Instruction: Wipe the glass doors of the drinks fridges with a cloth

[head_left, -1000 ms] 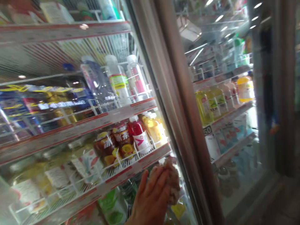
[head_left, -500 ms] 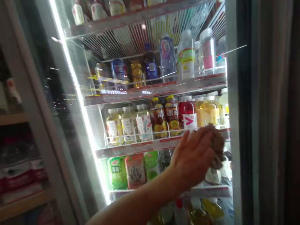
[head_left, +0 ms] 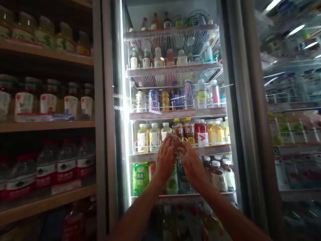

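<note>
Cloth point(head_left: 179, 147) crumpled into a pale, wrinkled wad.

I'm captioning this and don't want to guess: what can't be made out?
In the head view:
Crumpled cloth: partly covered by the left hand and right hand.
Bottom bottles: dim, cut off by the lower edge.
Shelf-edge strip: any print too small and blurred.
Goods at far right: too blurred to identify.

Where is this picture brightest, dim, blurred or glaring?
Head view: the tall white light strip is brightest; head view: brown wooden shelves at left are dim; head view: the crumpled pale wad looks blurred, and clear glass at right carries white glare streaks.
</note>
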Demonstrator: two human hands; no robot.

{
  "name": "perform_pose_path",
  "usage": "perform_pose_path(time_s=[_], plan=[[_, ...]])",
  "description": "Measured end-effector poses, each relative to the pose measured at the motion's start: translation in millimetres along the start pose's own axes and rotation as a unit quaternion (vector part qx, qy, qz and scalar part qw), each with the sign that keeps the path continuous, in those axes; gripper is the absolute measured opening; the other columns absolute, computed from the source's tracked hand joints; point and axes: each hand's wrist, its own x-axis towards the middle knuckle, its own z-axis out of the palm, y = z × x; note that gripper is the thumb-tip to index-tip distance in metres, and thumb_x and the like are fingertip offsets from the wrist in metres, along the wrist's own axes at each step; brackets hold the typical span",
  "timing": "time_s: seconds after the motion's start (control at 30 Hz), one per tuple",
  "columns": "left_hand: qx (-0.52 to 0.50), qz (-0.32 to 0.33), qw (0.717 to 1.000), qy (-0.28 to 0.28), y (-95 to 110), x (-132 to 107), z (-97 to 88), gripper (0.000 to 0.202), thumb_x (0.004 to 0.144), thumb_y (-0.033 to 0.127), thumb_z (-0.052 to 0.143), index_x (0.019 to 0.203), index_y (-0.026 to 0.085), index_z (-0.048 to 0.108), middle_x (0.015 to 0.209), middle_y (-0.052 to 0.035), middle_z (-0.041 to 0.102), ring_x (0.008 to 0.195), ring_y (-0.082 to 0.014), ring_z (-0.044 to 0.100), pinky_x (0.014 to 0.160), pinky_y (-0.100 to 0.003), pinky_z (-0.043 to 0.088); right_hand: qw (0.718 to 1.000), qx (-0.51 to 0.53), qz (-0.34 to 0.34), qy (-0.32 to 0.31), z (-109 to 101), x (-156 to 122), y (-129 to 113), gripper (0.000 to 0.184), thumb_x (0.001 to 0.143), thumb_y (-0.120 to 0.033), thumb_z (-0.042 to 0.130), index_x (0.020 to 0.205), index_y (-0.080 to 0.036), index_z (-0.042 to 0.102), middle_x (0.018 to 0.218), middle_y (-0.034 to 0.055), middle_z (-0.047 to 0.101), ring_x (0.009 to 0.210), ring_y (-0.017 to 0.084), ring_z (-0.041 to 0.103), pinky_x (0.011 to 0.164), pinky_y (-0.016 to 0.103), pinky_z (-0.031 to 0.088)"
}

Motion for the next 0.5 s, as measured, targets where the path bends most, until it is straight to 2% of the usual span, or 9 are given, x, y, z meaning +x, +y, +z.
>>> perform_pose_path(time_s=[0.07, 0.13, 0.23, 0.3, 0.33, 0.4, 0.47, 0.5], plan=[[-0.033, -0.024, 0.999, 0.020, -5.9, 0.6, -3.9, 0.031, 0.083, 0.014, 0.047, 0.113, 0.016, 0.051, 0.131, -0.0128, 0.052, 0.129, -0.0209, 0.041, 0.100, -0.042, 0.044, 0.999, -0.010, 0.003, 0.030, 26.3, 19.2, -11.5, 0.051, 0.088, -0.037, 0.035, 0.135, -0.017, 0.040, 0.137, 0.0134, 0.046, 0.128, 0.026, 0.041, 0.105, 0.052, 0.037], [-0.065, -0.043, 0.996, 0.031, -18.0, 2.5, -10.2, 0.026, 0.085, 0.018, 0.047, 0.110, 0.017, 0.053, 0.126, -0.0123, 0.055, 0.125, -0.0202, 0.045, 0.099, -0.041, 0.045, 0.999, -0.013, -0.028, 0.033, 44.8, 28.4, -18.8, 0.049, 0.087, -0.034, 0.036, 0.134, -0.020, 0.042, 0.136, 0.0116, 0.047, 0.128, 0.025, 0.041, 0.105, 0.050, 0.037], [-0.097, -0.039, 0.994, 0.014, -37.8, 4.7, -22.3, 0.024, 0.083, 0.021, 0.050, 0.107, 0.017, 0.054, 0.125, -0.0121, 0.056, 0.122, -0.0202, 0.047, 0.100, -0.040, 0.044, 0.995, -0.027, -0.093, 0.000, 52.4, 39.6, -21.7, 0.047, 0.081, -0.023, 0.039, 0.127, -0.021, 0.050, 0.123, 0.0090, 0.057, 0.115, 0.022, 0.052, 0.100, 0.043, 0.044], [-0.095, -0.012, 0.995, -0.016, -50.4, 4.5, -31.5, 0.033, 0.080, 0.029, 0.058, 0.110, 0.017, 0.052, 0.131, -0.0130, 0.051, 0.127, -0.0232, 0.042, 0.103, -0.043, 0.039, 0.991, -0.064, -0.121, -0.006, 39.7, 51.2, -15.7, 0.047, 0.075, -0.017, 0.040, 0.119, -0.021, 0.056, 0.107, 0.0079, 0.064, 0.100, 0.021, 0.058, 0.092, 0.041, 0.049], [-0.089, 0.001, 0.996, -0.031, -56.5, 3.4, -36.2, 0.041, 0.078, 0.034, 0.061, 0.113, 0.018, 0.050, 0.135, -0.0136, 0.047, 0.131, -0.0251, 0.037, 0.105, -0.045, 0.037, 0.988, -0.089, -0.126, 0.015, 27.8, 57.8, -9.9, 0.045, 0.072, -0.015, 0.040, 0.113, -0.020, 0.059, 0.101, 0.0073, 0.065, 0.093, 0.021, 0.060, 0.087, 0.040, 0.050], [-0.066, 0.016, 0.997, -0.045, -68.8, -0.8, -45.7, 0.052, 0.075, 0.043, 0.064, 0.117, 0.018, 0.047, 0.141, -0.0144, 0.040, 0.135, -0.0276, 0.030, 0.107, -0.049, 0.033, 0.977, -0.142, -0.113, 0.113, -3.9, 69.1, 6.4, 0.039, 0.072, -0.016, 0.041, 0.104, -0.020, 0.062, 0.092, 0.0066, 0.065, 0.085, 0.020, 0.059, 0.079, 0.039, 0.052], [-0.024, 0.015, 0.999, -0.033, -82.0, -6.7, -56.3, 0.048, 0.079, 0.042, 0.059, 0.118, 0.018, 0.046, 0.141, -0.0145, 0.040, 0.135, -0.0277, 0.030, 0.107, -0.050, 0.032, 0.950, -0.194, -0.102, 0.224, -39.5, 74.6, 27.2, 0.033, 0.071, -0.017, 0.042, 0.096, -0.019, 0.064, 0.084, 0.0069, 0.063, 0.078, 0.020, 0.059, 0.072, 0.039, 0.051], [0.004, 0.009, 1.000, -0.023, -89.3, -9.3, -62.7, 0.043, 0.081, 0.039, 0.057, 0.117, 0.018, 0.046, 0.140, -0.0140, 0.041, 0.135, -0.0273, 0.031, 0.107, -0.050, 0.031, 0.940, -0.218, -0.121, 0.233, -56.4, 74.8, 38.4, 0.031, 0.071, -0.017, 0.043, 0.094, -0.018, 0.065, 0.083, 0.0076, 0.063, 0.079, 0.020, 0.059, 0.073, 0.038, 0.051]])
